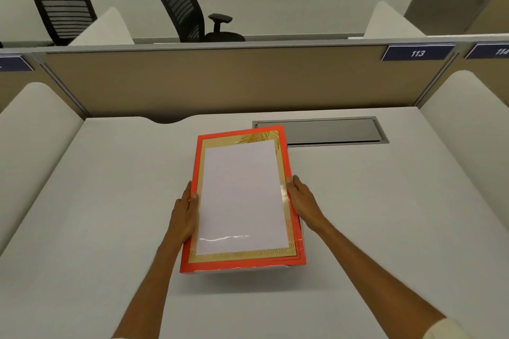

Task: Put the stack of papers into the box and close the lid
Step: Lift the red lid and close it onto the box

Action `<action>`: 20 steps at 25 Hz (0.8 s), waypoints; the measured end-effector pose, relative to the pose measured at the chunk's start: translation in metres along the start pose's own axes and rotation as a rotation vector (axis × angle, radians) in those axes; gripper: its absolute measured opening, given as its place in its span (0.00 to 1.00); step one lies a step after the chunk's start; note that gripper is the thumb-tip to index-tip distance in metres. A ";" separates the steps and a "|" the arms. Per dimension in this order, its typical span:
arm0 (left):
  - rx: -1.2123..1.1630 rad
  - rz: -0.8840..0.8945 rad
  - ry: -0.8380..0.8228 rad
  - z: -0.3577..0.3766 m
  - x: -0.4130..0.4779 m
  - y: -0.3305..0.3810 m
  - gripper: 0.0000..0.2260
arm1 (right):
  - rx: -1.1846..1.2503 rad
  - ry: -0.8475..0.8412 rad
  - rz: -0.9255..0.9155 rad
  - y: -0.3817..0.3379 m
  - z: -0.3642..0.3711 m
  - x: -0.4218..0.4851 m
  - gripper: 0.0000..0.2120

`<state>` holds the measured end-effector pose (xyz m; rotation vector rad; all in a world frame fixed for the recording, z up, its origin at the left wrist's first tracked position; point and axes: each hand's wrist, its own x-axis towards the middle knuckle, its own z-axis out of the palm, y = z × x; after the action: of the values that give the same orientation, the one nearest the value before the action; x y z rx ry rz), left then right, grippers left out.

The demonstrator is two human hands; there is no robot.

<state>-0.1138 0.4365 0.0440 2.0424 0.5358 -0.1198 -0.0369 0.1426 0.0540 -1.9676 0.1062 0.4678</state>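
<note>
A flat red box (234, 266) with a gold palm-leaf border is held above the white desk (110, 201), its near end tilted up and a shadow beneath it. A white stack of papers (242, 195) lies flat inside the gold border. I cannot tell whether the papers rest in the open box or on a lid. My left hand (184, 215) grips the box's left edge, thumb on top. My right hand (303, 201) grips the right edge the same way.
A grey cable hatch (319, 131) is set into the desk just behind the box. A beige partition (220, 80) with a label reading 113 (417, 53) closes the back. White side dividers (33, 124) flank the desk. Two black office chairs (187, 8) stand beyond.
</note>
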 end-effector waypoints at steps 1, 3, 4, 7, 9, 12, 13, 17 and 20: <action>0.024 -0.007 0.018 0.004 -0.001 -0.002 0.31 | -0.035 0.015 0.000 0.004 0.002 0.003 0.26; 0.060 -0.016 0.047 0.009 0.000 -0.005 0.31 | -0.056 0.033 0.002 0.010 0.006 0.008 0.27; 0.064 -0.015 0.053 0.011 0.001 -0.006 0.31 | -0.056 0.039 0.003 0.012 0.008 0.010 0.27; 0.079 -0.007 0.064 0.012 0.007 -0.008 0.32 | -0.058 0.062 -0.005 0.015 0.010 0.016 0.25; 0.098 -0.008 0.076 0.012 0.013 -0.009 0.28 | -0.039 0.070 -0.003 0.016 0.010 0.019 0.24; 0.121 0.003 0.076 0.013 0.018 -0.011 0.27 | -0.033 0.067 0.001 0.017 0.012 0.023 0.23; 0.124 0.008 0.075 0.014 0.019 -0.011 0.28 | -0.050 0.066 0.001 0.017 0.013 0.024 0.23; 0.133 0.014 0.102 0.016 0.022 -0.011 0.29 | -0.125 0.083 -0.002 0.022 0.016 0.029 0.22; 0.153 0.007 0.088 0.016 0.025 -0.014 0.27 | -0.144 0.066 0.013 0.022 0.015 0.031 0.23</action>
<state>-0.0954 0.4370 0.0171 2.2065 0.5894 -0.0690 -0.0191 0.1507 0.0181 -2.1252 0.1308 0.4293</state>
